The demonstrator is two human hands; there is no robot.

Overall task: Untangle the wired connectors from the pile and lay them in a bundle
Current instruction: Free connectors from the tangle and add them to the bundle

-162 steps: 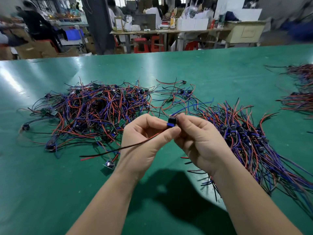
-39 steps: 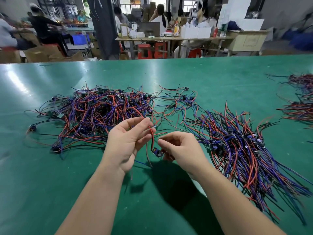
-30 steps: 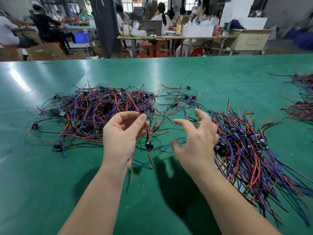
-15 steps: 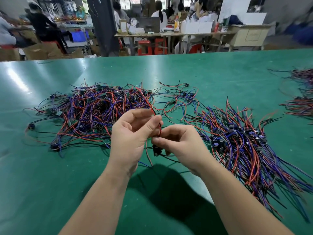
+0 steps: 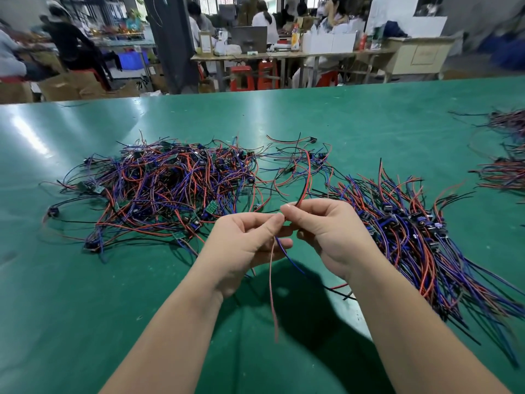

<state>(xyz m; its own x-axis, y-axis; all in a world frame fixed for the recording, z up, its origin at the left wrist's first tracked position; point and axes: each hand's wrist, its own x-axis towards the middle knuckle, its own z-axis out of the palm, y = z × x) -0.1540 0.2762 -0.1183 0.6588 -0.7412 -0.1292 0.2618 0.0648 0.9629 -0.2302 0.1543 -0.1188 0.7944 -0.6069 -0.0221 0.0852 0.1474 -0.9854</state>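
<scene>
A tangled pile of red, blue and black wired connectors (image 5: 170,189) lies on the green table, left of centre. To the right, a combed bundle of the same connectors (image 5: 412,237) fans toward the near right. Both hands are raised together in front of the pile. My left hand (image 5: 244,245) pinches the wires of one connector between thumb and fingers; a red wire (image 5: 272,294) and a blue one hang below it. My right hand (image 5: 329,231) pinches the same connector's wires, and a red-black pair (image 5: 306,177) rises from its fingertips. The connector body is hidden.
The green table (image 5: 341,120) stretches far back and to both sides. More wire bundles (image 5: 502,166) lie at the right edge. Beyond the table stand benches, red stools and several seated people.
Both hands have risen slightly and closed together on the one connector's wires. The red-black pair now stands up from my right fingertips, and the red and blue wires hang lower.
</scene>
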